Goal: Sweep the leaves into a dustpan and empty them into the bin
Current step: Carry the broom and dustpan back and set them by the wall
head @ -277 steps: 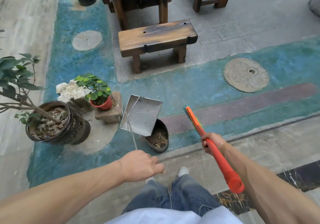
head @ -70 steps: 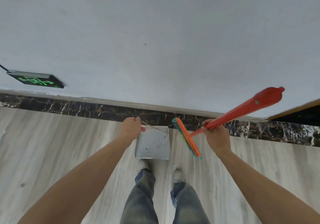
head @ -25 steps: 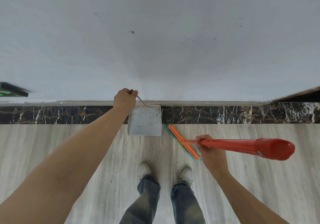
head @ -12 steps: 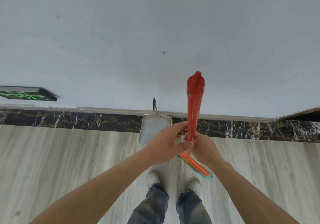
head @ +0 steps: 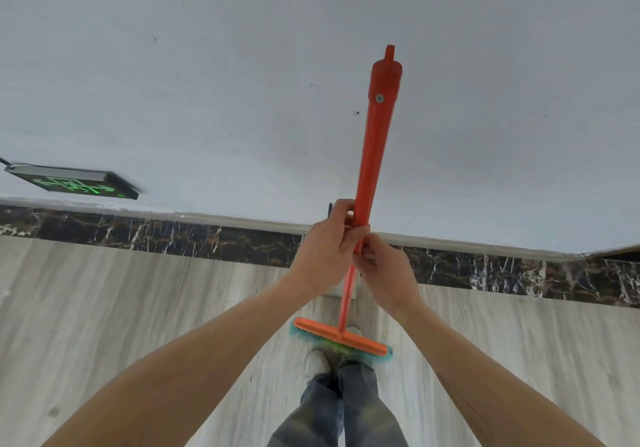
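Broom: the orange broom (head: 372,156) stands nearly upright in the middle of the view, its handle running from the two hands up toward 12 o'clock in front of the white wall (head: 207,83), with a screw showing near its capped top.
Broom head: the orange head with green and teal bristles (head: 341,339) sits low, at 6 o'clock from the hands, just above the white shoes (head: 317,363) and slanting down toward 4 o'clock.
Left hand: the left hand (head: 325,249) is wrapped round the handle from the 9 o'clock side, fingers curled and clamped on it.
Right hand: the right hand (head: 384,273) grips the same handle just below, from the 3 o'clock side, fingers closed round the shaft and touching the left hand.
Dustpan: the metal dustpan (head: 337,291) is mostly hidden behind the hands; only a pale edge and a dark bit of its wire handle at 12 o'clock of the left hand show, against the dark marble skirting (head: 173,239).
Floor: pale wood-grain floor (head: 104,308) spreads to both sides.
Sign: a green-lit exit sign (head: 74,183) is on the wall at 9 o'clock.
Legs: jeans (head: 343,408) at 6 o'clock.
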